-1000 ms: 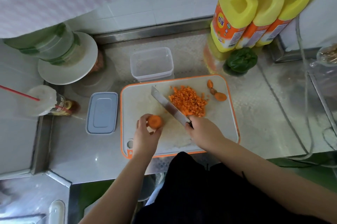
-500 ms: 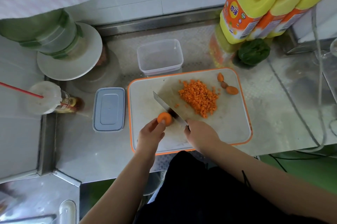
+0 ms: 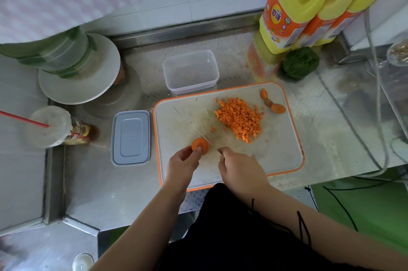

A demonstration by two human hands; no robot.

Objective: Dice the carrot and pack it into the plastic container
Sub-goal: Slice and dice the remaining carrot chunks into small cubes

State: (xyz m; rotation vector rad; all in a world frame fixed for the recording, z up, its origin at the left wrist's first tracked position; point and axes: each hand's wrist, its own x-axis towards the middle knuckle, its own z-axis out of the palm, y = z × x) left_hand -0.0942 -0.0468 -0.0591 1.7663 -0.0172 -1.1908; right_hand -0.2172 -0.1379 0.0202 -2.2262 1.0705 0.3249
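An orange carrot stub [image 3: 199, 144] stands on the white, orange-rimmed cutting board [image 3: 278, 156], pinched by my left hand [image 3: 182, 163]. My right hand [image 3: 239, 170] grips the knife handle; the knife [image 3: 192, 126] is turned edge-on, its blade running up-left past the right side of the stub. A heap of diced carrot [image 3: 239, 119] lies on the board's upper right, with three carrot end pieces [image 3: 272, 103] beyond it. The clear plastic container [image 3: 191, 72] stands empty just behind the board. Its grey lid [image 3: 131, 137] lies left of the board.
Three yellow oil jugs [image 3: 309, 3] and a green pepper [image 3: 301, 62] stand at the back right. A large water bottle on a white plate [image 3: 72, 72] and a lidded cup with a red straw [image 3: 49, 126] are on the left. A cable [image 3: 377, 103] trails on the right.
The knife blade has turned from lying flat-looking to edge-on beside the stub. My left hand has set the stub down near the blade. The camera has shifted, so everything sits further right.
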